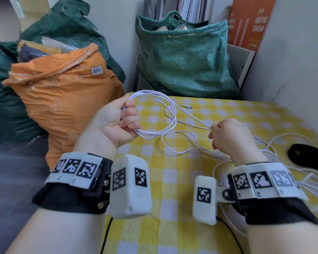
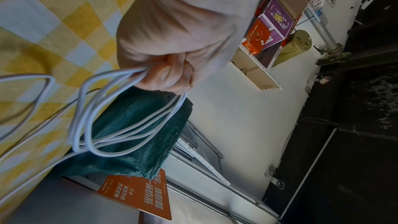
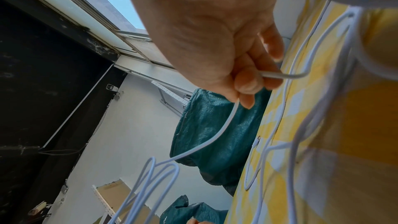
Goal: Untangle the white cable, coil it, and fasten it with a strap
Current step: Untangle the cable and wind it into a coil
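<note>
My left hand [image 1: 126, 116] grips a bundle of several loops of the white cable [image 1: 171, 110] above the left part of the table; in the left wrist view the loops [image 2: 120, 122] hang from my curled fingers [image 2: 170, 76]. My right hand [image 1: 218, 132] pinches a single strand of the same cable [image 3: 217, 135] to the right of the coil. The loose end with its small plug [image 1: 188, 107] lies on the cloth behind the coil. A black strap [image 1: 307, 156] lies at the table's right edge.
The table wears a yellow-and-white checked cloth [image 1: 173, 208]. More white cables [image 1: 301, 182] lie tangled by my right wrist. An orange sack [image 1: 66, 92] and green sacks [image 1: 182, 61] stand behind and left of the table. An orange board [image 1: 248, 22] leans at the back right.
</note>
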